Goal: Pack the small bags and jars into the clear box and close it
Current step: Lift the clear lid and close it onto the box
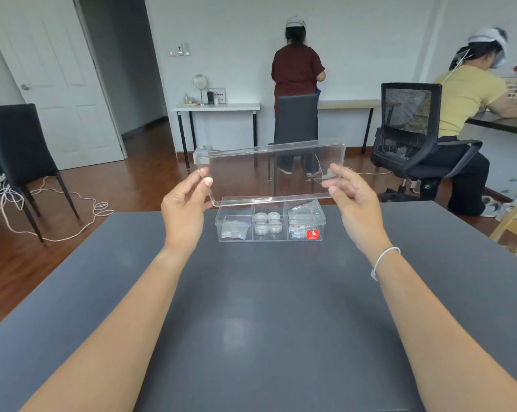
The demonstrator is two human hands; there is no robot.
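Observation:
A clear box [269, 238] with three compartments stands near the far edge of the grey table [251, 307]. Its left compartment holds a small bag [234, 231], the middle one several small clear jars [267, 223], the right one more small bags [303, 217]. A red label [312, 234] is on its front right. I hold the clear lid [269, 171] tilted in the air above and behind the box. My left hand [183, 208] pinches the lid's left end. My right hand [354, 203] grips its right end.
Two people work at desks along the far wall and at the right. A black chair [22, 156] and a white cord on the floor are at the left. A mesh office chair [412, 129] stands at the right beyond the table.

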